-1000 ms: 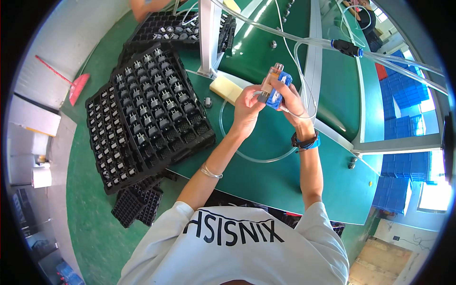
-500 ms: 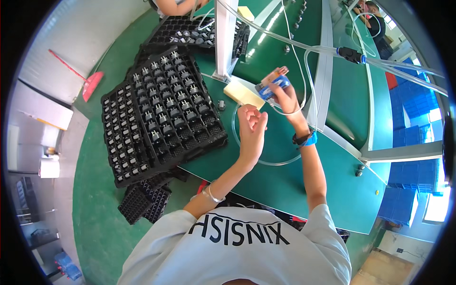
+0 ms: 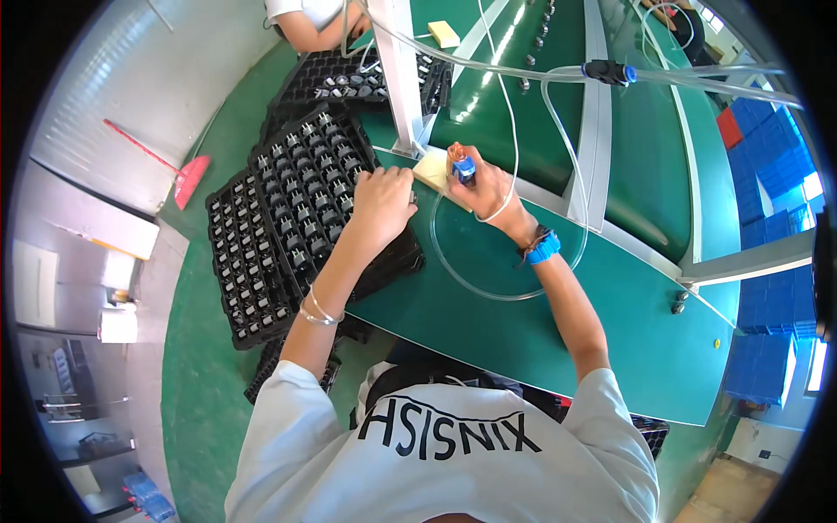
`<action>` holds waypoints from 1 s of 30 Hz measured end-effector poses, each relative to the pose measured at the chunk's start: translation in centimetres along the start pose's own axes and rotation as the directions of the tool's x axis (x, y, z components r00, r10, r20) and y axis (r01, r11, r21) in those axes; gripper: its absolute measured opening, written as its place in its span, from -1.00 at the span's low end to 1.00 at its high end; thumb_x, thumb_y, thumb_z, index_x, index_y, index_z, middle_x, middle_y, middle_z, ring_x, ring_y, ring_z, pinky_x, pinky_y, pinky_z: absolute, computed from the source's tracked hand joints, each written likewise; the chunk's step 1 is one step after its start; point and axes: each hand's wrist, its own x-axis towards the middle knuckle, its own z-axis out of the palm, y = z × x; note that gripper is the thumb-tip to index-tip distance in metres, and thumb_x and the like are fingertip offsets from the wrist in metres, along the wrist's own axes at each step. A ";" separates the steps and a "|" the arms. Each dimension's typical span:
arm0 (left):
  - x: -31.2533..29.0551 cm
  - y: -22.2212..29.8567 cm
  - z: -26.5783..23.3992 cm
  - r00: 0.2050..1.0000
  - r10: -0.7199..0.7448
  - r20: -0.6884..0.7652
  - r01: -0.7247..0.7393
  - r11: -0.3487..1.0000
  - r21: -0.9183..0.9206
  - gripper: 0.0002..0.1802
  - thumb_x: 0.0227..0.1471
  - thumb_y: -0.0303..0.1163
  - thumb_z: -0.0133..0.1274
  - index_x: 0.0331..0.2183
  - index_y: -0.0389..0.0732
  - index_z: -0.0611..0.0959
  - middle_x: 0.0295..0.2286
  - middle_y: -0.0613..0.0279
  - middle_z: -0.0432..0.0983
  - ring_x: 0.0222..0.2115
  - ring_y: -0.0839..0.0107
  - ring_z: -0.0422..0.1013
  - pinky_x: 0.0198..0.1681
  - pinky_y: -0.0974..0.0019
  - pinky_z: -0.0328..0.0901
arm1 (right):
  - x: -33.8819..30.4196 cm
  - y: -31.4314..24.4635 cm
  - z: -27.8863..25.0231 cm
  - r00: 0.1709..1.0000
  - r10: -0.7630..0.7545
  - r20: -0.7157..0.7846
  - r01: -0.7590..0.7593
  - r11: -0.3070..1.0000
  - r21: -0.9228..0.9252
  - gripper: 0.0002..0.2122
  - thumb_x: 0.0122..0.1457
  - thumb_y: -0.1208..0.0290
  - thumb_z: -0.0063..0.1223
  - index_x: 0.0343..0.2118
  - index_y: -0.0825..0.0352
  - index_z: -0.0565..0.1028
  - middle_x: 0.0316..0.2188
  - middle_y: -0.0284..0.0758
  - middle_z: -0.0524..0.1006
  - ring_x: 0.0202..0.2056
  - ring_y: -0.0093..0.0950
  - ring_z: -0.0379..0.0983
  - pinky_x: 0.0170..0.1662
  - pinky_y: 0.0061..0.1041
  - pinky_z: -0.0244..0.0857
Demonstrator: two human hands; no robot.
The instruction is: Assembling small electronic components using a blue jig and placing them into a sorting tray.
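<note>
My right hand (image 3: 490,190) is wrapped round a small blue and copper-coloured handheld tool (image 3: 465,167), its copper-coloured end pointing away from me. The exact kind of tool is unclear. Just left of it lies a pale yellow foam block (image 3: 430,172) on the green table. At the right edge of a black tray (image 3: 397,247), my left hand (image 3: 382,206) is bent down with its fingers curled together. Whatever these fingers hold is hidden. Rows of small dark parts with metal prongs (image 3: 303,212) sit in the tray's pockets.
Another black tray (image 3: 288,109) with loose parts lies farther off, by a co-worker's arm (image 3: 305,33). A white post (image 3: 403,78) rises near my hands. A clear tube (image 3: 488,296) loops on the green table (image 3: 453,340); air lines with a black connector (image 3: 608,73) cross above.
My left hand has moved left and turned down to the tray's edge, over where a small metal part lay. My right hand has come left and turned the tool beside the foam block.
</note>
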 end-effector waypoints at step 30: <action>0.6 14.4 8.0 0.271 0.962 0.036 0.697 -0.170 -0.696 -0.71 -0.05 -0.20 0.08 -0.47 -0.27 0.56 -0.53 0.22 0.46 -0.61 0.55 0.34 -0.56 0.53 0.24 | -0.1 1.2 0.8 0.999 0.033 0.009 -0.033 0.998 0.047 -0.39 -0.18 0.23 0.29 -0.07 0.29 0.23 -0.57 -0.11 0.48 -0.52 -0.13 0.45 -0.46 -0.33 0.31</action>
